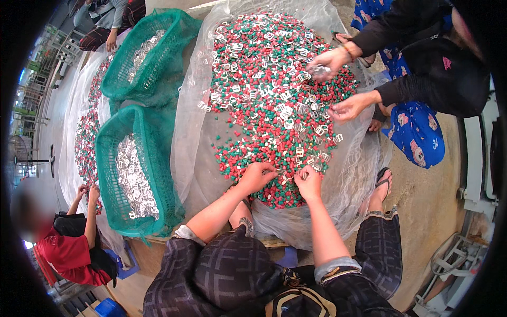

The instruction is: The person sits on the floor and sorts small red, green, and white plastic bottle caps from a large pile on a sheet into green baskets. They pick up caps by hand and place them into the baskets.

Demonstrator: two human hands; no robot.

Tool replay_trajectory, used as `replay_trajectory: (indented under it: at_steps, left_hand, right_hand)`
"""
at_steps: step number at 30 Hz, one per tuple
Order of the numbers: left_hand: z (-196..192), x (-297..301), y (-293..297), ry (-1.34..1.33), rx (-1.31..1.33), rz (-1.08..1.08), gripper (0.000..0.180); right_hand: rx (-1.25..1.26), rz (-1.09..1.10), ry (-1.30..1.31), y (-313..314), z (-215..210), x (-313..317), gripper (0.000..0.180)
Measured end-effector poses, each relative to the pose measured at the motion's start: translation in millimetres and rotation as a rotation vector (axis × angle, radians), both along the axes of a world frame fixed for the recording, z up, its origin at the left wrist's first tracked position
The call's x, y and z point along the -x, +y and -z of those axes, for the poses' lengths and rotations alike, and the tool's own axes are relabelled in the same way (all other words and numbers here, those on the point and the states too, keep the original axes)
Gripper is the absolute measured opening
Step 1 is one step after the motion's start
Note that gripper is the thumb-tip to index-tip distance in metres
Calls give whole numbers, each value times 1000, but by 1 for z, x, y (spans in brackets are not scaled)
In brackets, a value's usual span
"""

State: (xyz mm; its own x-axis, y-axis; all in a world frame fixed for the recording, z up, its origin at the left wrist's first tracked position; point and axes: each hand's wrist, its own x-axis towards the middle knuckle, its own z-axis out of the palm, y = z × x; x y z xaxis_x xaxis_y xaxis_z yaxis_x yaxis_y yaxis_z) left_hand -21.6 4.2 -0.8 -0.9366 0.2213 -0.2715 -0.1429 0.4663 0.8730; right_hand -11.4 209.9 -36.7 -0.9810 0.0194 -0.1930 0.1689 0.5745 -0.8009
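Note:
A broad pile of small red, green and white pellets [240, 153] lies in front of me, with many flat silver slide buckles [285, 112] mixed through it. At the pile's near edge, my left hand [257, 177] is closed, thumb and fingers pinching a silver slide buckle [280, 172]. Just to its right, my right hand [309, 184] is also closed, its fingertips pinched on a small silver piece that looks like another buckle, mostly covered by the fingers. Both hands are low over the pellets and a little apart from each other.
Translucent white netting [191, 105] lies under the pile. On the left stand two green mesh-lined baskets, a near one [138, 119] and a far one [171, 26], both holding silver buckles. A co-worker's hands [346, 108] reach in from the right; a person in red [68, 245] works at another pile.

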Motion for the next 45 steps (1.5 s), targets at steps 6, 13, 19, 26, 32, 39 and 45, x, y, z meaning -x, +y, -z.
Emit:
replay_trajectory:
  at_steps: [6,13,19,26,32,39,45]
  left_hand:
    - [-25,-1,-11,-169,-180,-72,19]
    - [-83,3,-21,-194,-208,43,26]
    - [-107,-2,-73,-473,-714,-353,30]
    - [-95,-46,-129,-491,-1301,-554,53]
    - [-73,-76,-130,-475,-1331,-779,43]
    - [-43,-68,-151,-592,-940,-975,23]
    - [-180,97,-256,209,-1288,-968,47]
  right_hand:
    - [954,400,-456,-14,-43,9,13]
    - [1394,317,-821,-41,-69,1,26]
    - [1386,178,-746,-49,-69,2,20]
    - [1358,312,-697,-43,-65,-4,22]
    - [1452,507,-704,-37,-78,0,33]
    - [1475,453,-699,-16,-42,0,23]
    - [1465,480,-661,-5,-38,10,27]
